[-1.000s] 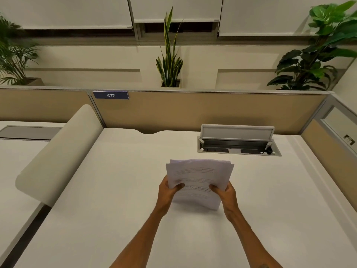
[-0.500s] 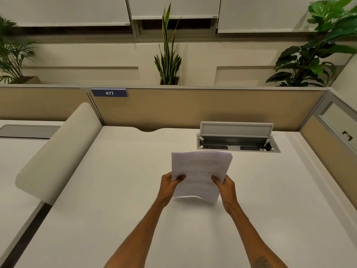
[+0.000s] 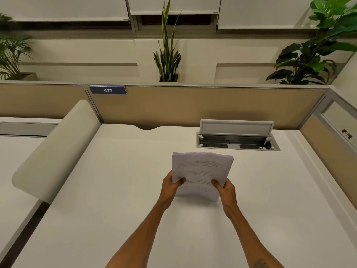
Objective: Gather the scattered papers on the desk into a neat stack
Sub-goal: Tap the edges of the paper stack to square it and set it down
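A stack of white printed papers [image 3: 201,169] stands nearly upright over the middle of the white desk [image 3: 119,200], its lower edge bowed just above the surface. My left hand [image 3: 171,187] grips the stack's left side with the thumb on the front sheet. My right hand [image 3: 226,189] grips the right side the same way. The sheets' top edges line up closely, with slight offsets. No loose sheets lie elsewhere on the desk.
An open cable tray [image 3: 237,141] with its lid raised sits in the desk behind the papers. A beige partition [image 3: 193,105] with a blue "477" tag [image 3: 107,90] bounds the back. A curved divider [image 3: 56,149] stands at the left, a side panel [image 3: 328,144] at the right.
The fanned sheets have been squared together and tipped more upright. Both hands kept their grip and shifted slightly away from me with the stack.
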`<state>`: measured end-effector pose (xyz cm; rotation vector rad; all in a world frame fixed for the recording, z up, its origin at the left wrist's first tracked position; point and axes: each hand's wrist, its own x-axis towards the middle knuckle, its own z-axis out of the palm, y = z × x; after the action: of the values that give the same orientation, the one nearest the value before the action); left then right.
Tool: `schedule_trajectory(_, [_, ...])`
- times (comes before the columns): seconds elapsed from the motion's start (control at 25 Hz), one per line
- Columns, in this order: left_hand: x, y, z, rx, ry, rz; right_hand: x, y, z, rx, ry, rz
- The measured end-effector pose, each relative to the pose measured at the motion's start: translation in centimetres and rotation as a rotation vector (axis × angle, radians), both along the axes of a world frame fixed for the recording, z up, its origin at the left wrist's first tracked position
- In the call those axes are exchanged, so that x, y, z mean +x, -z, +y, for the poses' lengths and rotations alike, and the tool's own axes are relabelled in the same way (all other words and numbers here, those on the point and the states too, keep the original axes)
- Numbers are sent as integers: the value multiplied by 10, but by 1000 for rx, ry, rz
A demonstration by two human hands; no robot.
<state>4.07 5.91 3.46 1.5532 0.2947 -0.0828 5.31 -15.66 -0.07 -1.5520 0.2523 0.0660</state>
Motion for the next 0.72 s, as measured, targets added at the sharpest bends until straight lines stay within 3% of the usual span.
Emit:
schedule_trajectory(0.44, [2, 10, -7, -38, -48, 60, 0, 3, 4, 30, -29, 17])
schedule_trajectory(0.72, [-3, 17, -3, 106, 128, 18, -12, 15, 8, 18, -6, 34])
